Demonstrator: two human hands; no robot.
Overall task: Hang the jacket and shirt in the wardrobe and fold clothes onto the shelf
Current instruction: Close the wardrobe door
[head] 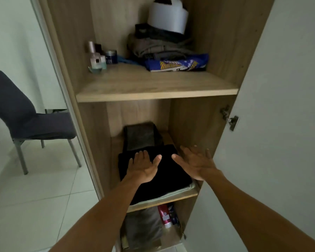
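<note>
At lower centre, the left hand [144, 168] and right hand [196, 164] were open, fingers spread, over folded black clothes [171, 175] lying on the middle shelf [180, 197]; folding looked partly done, with any hanging out of view.

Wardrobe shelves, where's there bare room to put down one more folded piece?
The upper shelf is bare along its whole front, ahead of the bottles and the blue packet. The middle shelf is crowded: the black folded garment fills its front, a grey garment sits behind, leaving only narrow strips at either side.
</note>
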